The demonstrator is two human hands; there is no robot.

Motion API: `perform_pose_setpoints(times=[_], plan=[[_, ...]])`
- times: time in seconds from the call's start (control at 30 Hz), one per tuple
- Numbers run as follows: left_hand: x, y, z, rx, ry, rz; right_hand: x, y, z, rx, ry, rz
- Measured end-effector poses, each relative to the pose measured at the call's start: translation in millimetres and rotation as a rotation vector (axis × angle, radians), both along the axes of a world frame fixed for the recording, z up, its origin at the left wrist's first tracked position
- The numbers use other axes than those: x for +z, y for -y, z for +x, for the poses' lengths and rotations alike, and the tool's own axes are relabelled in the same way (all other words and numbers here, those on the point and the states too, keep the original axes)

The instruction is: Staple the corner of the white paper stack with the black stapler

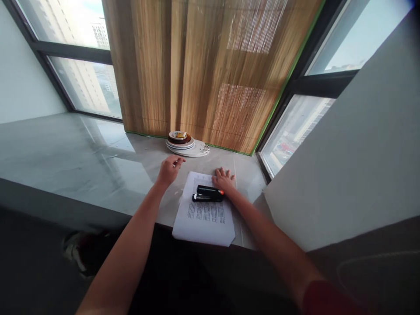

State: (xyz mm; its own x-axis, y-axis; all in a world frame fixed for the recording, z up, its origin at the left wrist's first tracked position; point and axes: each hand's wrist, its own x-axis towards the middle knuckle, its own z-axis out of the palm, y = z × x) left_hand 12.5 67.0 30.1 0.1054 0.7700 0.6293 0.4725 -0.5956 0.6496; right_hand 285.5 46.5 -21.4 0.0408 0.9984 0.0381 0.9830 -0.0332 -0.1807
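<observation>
A stack of printed paper [203, 229] lies on the grey stone windowsill, its near edge close to the sill's front. On the sheets rests a black stapler [210, 190] with a small orange-red part at its right end. My right hand [224, 178] lies flat with fingers spread, over the far right corner of the paper and just beyond the stapler. To the left of the paper, my left hand [169, 170] hovers above the sill with its fingers curled together. Whether anything small is between those fingertips is hidden.
Stacked plates [200, 150], with a small dish and a yellow item on top, stand at the back of the windowsill [131, 188]. Behind them hangs a bamboo blind [197, 65]. A white wall [344, 166] closes off the right side. A shoe [77, 253] shows below left.
</observation>
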Motion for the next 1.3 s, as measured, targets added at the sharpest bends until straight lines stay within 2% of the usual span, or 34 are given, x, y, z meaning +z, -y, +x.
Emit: perform_pose_setpoints(times=[0.17, 0.27, 0.33, 0.47, 0.6, 0.7, 0.87, 0.93, 1.0, 1.07, 1.13, 1.2, 1.23, 1.3], plan=[[9.1, 8.4, -2.1, 0.195, 0.076, 0.141, 5.3, -40.7, -78.2, 0.289, 0.001, -0.092], [13.7, 13.1, -4.3, 0.319, 0.122, 0.223, 6.4, -56.4, -111.4, 0.283, -0.029, -0.059], [15.5, 14.6, -5.9, 0.36, 0.135, 0.24, 6.0, -58.8, -120.0, 0.321, -0.026, -0.016], [15.6, 13.8, -7.5, 0.378, 0.132, 0.225, 5.7, -45.6, -106.1, 0.386, 0.011, 0.031], [8.9, 6.4, -7.5, 0.364, 0.096, 0.17, 6.0, -21.5, -64.7, 0.301, 0.051, 0.048], [-2.3, -2.5, -6.3, 0.22, -0.034, 0.083, 5.1, -7.6, -30.3, 0.252, 0.068, 0.054], [-30.1, -10.1, 1.5, -0.148, -0.456, -0.036, 8.2, 0.4, 2.8, 0.208, 0.036, 0.032], [-39.7, -8.2, 6.3, -0.219, -0.6, -0.101, 17.2, 3.1, 6.9, 0.185, 0.006, 0.094], [-45.1, -4.0, 11.0, -0.234, -0.704, -0.164, 30.5, 9.0, 7.4, 0.148, -0.084, 0.196], [-45.3, 1.0, 14.5, -0.221, -0.766, -0.192, 43.2, 19.5, 3.9, 0.206, -0.244, 0.267], [-42.0, 4.9, 16.0, -0.206, -0.796, -0.183, 49.9, 34.7, -3.6, 0.405, -0.389, 0.256], [-38.1, 6.3, 15.5, -0.199, -0.817, -0.17, 49.2, 51.6, -12.9, 0.596, -0.41, 0.21], [-36.7, 5.9, 14.6, -0.195, -0.821, -0.166, 47.2, 59.4, -16.7, 0.635, -0.39, 0.196], [-35.7, 3.5, 12.3, -0.2, -0.801, -0.159, 43.4, 70.7, -18.5, 0.618, -0.363, 0.195]])
